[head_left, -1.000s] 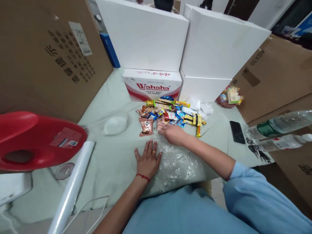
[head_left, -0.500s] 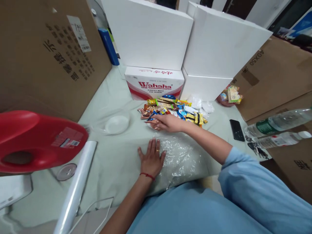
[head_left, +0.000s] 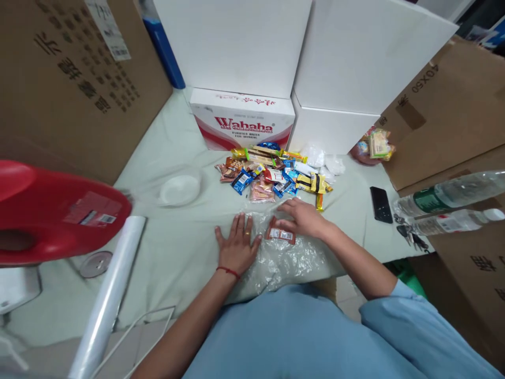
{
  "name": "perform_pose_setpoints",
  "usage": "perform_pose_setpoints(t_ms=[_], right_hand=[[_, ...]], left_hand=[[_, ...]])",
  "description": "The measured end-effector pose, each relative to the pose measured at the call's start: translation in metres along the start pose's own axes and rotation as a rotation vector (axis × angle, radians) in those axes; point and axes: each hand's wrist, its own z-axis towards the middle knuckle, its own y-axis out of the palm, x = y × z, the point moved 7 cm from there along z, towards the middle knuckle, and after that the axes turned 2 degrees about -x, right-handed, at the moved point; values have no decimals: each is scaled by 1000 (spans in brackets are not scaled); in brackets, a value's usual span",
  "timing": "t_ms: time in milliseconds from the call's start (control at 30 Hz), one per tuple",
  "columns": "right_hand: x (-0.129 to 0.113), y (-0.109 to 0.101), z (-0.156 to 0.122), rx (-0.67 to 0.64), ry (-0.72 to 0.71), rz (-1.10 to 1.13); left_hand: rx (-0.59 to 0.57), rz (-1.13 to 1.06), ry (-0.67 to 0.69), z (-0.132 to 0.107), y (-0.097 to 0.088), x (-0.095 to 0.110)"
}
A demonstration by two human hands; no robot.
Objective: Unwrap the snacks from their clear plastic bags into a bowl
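A makeshift indoor workspace is suggested by a pale-green cloth-covered table [head_left: 169, 126], lined with tall brown cardboard cartons [head_left: 87, 137], rectangular white boxes [head_left: 240, 45] and a long glossy plastic roll [head_left: 108, 300].

Blue sleeve [head_left: 418, 321], apparently corded red bracelet [head_left: 228, 271]

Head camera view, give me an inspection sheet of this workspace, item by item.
Surface: creased, pale green tablecloth.
Work items: small brown rectangular wrapped packet on crinkled clear plastic film; pile of colourful wrapped snacks beyond.
Clutter: red plastic jug, shiny white roll, black rectangular phone, clear plastic bottles.
Hands: left hand flat on or beside the film; right hand at the packet, grip unclear.
Cables: thin white bent line at lower left, possibly a cable.
Surroundings: white cardboard boxes behind the snacks, brown cardboard cartons at both sides.
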Motion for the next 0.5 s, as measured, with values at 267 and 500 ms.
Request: perform_pose_setpoints(t_ms=[267,500], right_hand=[[-12,36,-38,8,-71,4],[-27,41,-28,-30,-298,-9]], left_hand=[[26,13,3,1,-3,1],[24,-14,9,3,-6,0]])
